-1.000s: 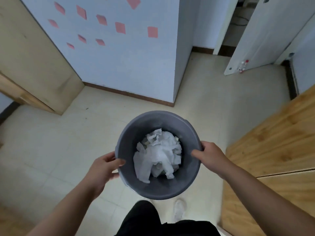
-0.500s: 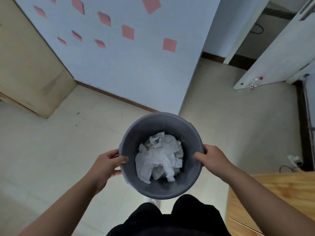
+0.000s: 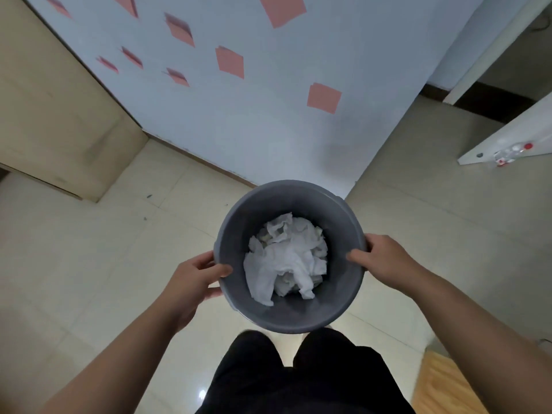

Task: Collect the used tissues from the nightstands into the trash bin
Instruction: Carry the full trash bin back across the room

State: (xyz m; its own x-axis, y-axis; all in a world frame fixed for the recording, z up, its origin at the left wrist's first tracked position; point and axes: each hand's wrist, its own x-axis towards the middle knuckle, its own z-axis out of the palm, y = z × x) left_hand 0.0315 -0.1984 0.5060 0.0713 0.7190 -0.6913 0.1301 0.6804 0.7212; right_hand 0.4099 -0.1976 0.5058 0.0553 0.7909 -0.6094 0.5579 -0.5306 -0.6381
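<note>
I hold a round grey trash bin (image 3: pixel 298 316) in front of me, above the tiled floor. Crumpled white used tissues (image 3: pixel 288 259) fill its bottom. My left hand (image 3: pixel 194 279) grips the bin's left rim, thumb hooked over the inside edge. On the opposite rim, my right hand (image 3: pixel 385 258) grips the same way. No nightstand is in view.
A pale blue wall (image 3: pixel 254 121) with pink squares stands straight ahead, its corner just beyond the bin. A beige cabinet (image 3: pixel 56 115) is at the left. A white door (image 3: pixel 507 138) stands open at the right. A wooden surface corner (image 3: pixel 448 386) shows at bottom right. My black-clothed legs (image 3: pixel 298 377) are below.
I have walked forward carrying the bin toward the blue wall; the wall looms larger and the wooden furniture at the right has slid nearly out of view. Both hands kept their grip.
</note>
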